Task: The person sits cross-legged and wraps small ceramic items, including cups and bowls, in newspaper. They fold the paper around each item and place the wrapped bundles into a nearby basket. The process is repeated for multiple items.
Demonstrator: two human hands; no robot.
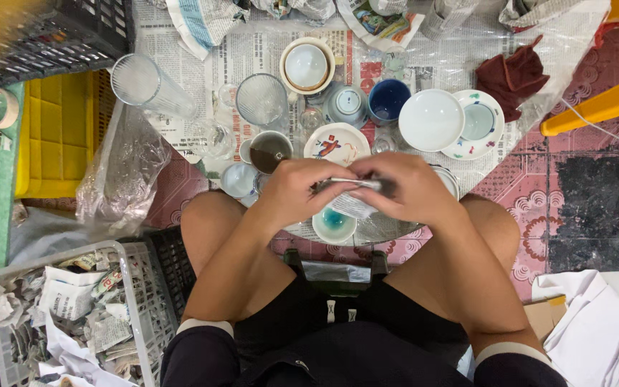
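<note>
— What is closest to us?

— The person's knees, and a stool between them. Just above, both hands meet over a small cup (334,223) with a blue inside.

— What do the hands hold?

— The left hand (294,192) and the right hand (411,190) are both curled tight around a thin grey thing (356,183). It looks like a bit of paper or a wrap, but I cannot tell for sure. It sits between the two thumbs.

— Is it hard to hold?

— I think it is light and soft. It may bend or tear. Best to pinch it at both ends.

— And the things around?

— Bowls (431,119), a fish plate (336,143) and glasses (261,100) sit on newspaper (252,54). They look easy to break. A basket (137,287) of crumpled paper is on the left.
</note>
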